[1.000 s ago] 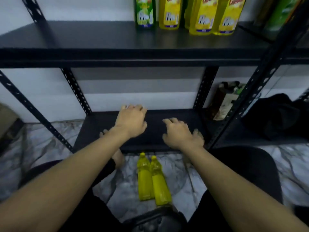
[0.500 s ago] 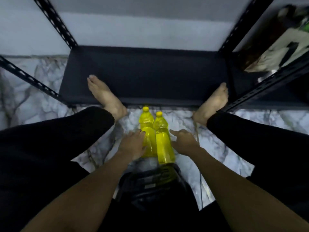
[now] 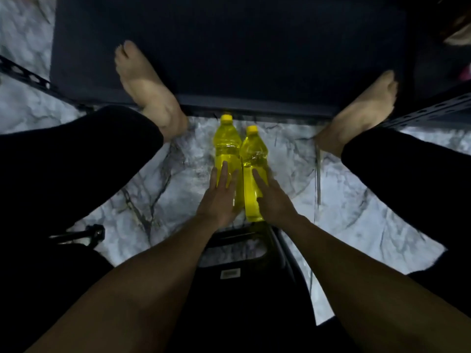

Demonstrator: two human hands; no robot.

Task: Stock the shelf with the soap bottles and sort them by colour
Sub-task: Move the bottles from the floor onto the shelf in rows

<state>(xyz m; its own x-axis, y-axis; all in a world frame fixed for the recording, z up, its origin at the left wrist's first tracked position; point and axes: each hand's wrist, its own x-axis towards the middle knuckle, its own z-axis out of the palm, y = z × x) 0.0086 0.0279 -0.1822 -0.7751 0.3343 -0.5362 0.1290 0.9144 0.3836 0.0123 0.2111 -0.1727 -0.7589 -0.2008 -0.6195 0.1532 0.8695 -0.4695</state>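
Hands down from bare shelf (image 3: 229, 47) to floor (image 3: 356, 200) since second ago — left hand (image 3: 220, 197) flat on left bottle (image 3: 226, 146), right hand (image 3: 274, 197) on right bottle (image 3: 253, 159). Fingers spread, not yet curled. Both bottles yellow, lying touching, between feet. Pickup likely next — same-colour pair.
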